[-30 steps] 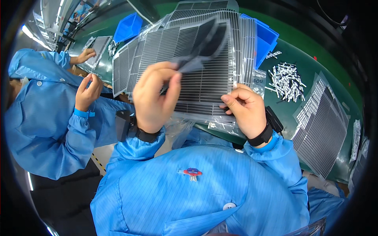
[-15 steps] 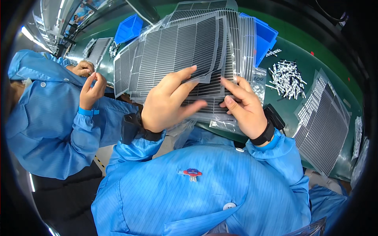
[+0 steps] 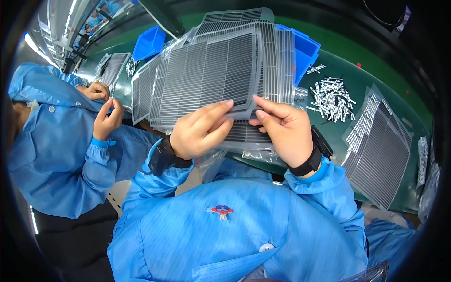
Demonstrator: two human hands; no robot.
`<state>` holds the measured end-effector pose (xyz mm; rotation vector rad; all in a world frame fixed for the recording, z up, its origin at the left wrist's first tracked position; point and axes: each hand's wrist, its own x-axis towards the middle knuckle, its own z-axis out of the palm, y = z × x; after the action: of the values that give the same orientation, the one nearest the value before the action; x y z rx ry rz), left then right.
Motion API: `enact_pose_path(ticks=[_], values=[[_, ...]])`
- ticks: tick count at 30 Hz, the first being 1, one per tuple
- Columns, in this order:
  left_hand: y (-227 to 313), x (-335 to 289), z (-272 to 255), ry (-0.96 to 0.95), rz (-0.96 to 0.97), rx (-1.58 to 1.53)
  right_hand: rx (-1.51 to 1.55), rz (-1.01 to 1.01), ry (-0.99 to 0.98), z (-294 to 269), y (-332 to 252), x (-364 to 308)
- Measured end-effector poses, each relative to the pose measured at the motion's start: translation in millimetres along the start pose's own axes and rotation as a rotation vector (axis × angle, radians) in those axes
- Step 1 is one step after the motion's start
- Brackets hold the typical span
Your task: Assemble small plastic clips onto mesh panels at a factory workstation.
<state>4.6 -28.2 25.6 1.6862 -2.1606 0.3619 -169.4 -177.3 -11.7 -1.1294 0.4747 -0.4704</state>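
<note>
A stack of clear plastic sheets with rows of narrow black strips lies in front of me, the sheets fanned unevenly. At the near right corner of the top sheet, my right hand has thumb and index finger closed on the lifted edge. My left hand is beside it, fingers curled together at the sheet's near edge. Its index fingertip meets the sheet by the dark strips; whatever lies between the fingers and thumb is hidden. Lower sheets of strips show beneath both hands.
Right of the stack are a blue bin, a pile of small black-and-white strips and another striped sheet. A second blue bin stands at the far left. On my left, a co-worker's hands work close by.
My left hand's spread thumb and fingers have drawn together at the sheet's near edge. My right thumb and index finger have closed on the top sheet's corner.
</note>
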Motion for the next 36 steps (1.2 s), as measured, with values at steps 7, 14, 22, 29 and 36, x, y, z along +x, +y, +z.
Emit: enact_pose_path(ticks=[7,14,22,29,36], values=[[-12,11,-6,0.131,-0.246,0.293,0.084,-0.215,-0.240,-8,-12,3],[-35,1,-48,0.505,-0.654,0.358,-0.532,-0.078,0.140,-49,3,3],[23,13,1,-0.173,-0.198,-0.021,-0.486,0.013,0.150,-46,13,20],[23,10,1,-0.296,-0.210,-0.050,0.075,0.195,0.032,-41,4,17],[12,10,-3,-0.305,-0.168,-0.134,0.182,0.202,0.006,-47,18,16]])
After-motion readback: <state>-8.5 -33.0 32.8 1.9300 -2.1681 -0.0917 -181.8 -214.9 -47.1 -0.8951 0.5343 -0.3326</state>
